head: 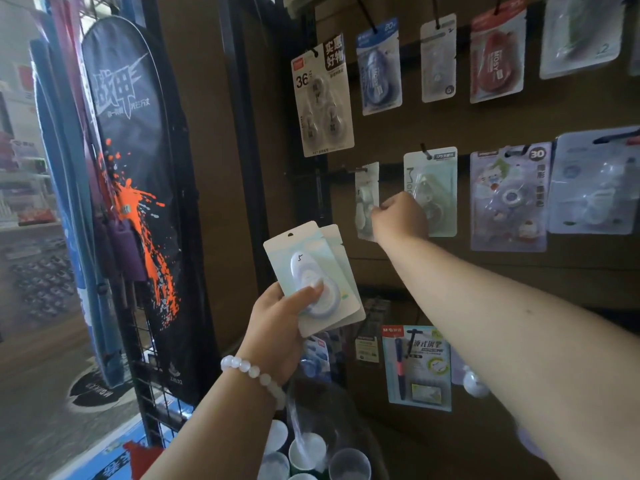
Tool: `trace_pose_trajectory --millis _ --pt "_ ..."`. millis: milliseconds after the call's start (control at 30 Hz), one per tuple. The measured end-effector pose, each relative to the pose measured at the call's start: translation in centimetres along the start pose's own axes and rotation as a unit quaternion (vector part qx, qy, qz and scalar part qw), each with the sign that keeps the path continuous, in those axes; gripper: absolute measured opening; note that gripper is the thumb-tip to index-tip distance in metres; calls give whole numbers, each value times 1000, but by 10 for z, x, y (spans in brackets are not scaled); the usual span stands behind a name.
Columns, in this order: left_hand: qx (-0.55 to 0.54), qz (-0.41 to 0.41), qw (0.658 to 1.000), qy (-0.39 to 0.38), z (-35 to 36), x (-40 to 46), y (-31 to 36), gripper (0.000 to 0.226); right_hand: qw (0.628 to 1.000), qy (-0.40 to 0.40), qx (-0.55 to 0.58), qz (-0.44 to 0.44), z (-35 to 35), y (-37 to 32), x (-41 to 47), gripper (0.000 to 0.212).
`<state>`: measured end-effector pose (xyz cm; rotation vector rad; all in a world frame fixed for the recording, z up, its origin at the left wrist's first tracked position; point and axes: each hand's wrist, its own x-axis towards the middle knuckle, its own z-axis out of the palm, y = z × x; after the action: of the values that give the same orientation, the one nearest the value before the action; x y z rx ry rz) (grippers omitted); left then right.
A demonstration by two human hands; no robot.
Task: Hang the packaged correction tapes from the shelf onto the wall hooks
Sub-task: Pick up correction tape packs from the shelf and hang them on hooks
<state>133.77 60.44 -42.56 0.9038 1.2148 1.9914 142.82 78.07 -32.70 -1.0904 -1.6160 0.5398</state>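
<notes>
My left hand (277, 313) grips a small stack of packaged correction tapes (313, 275), thumb pressed on the top blister, held in front of the brown wall board. My right hand (398, 216) reaches to the wall and pinches a packaged correction tape (366, 199) that hangs edge-on from a black wall hook (360, 170) in the middle row. The fingertips are hidden behind the hand.
Other packaged tapes hang nearby: a triple pack (322, 98) above, a pale pack (433, 188) right of my right hand. A pen pack (417, 367) hangs lower. A black racket bag (138, 188) on a wire rack stands left. Clear cups (311, 448) sit below.
</notes>
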Motion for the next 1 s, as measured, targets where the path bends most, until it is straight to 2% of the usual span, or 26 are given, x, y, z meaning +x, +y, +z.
trace_pose_trajectory --millis 67,133,200,233,300,367,433,600,733,1000 --pt "-18 -1 1000 0 3 2 3 48 997 -11 75 -22 -12 6 -26 22" --pt "-28 -1 1000 0 9 0 7 46 976 -124 178 -10 -21 13 -52 27" --pt "-33 0 999 6 17 -3 11 40 931 -252 262 30 -26 19 -72 36" --pt "-35 1 999 12 20 -5 13 37 914 -285 288 37 -27 23 -77 36" --pt "-40 -3 999 21 25 -9 17 33 895 -304 327 30 -28 31 -82 22" --pt "-49 -4 998 27 27 -10 20 30 894 -299 335 10 -31 34 -80 13" --pt "-51 -1 998 33 28 -10 22 29 912 -273 305 -10 -36 32 -75 11" --pt "-42 21 997 59 27 -4 25 39 959 -171 216 -59 -45 11 -51 27" --pt "-28 31 997 63 27 -1 23 41 969 -153 176 -79 -45 -15 -33 22" --pt "-6 22 998 60 28 0 20 40 985 -116 116 -53 -23 -19 -16 38"
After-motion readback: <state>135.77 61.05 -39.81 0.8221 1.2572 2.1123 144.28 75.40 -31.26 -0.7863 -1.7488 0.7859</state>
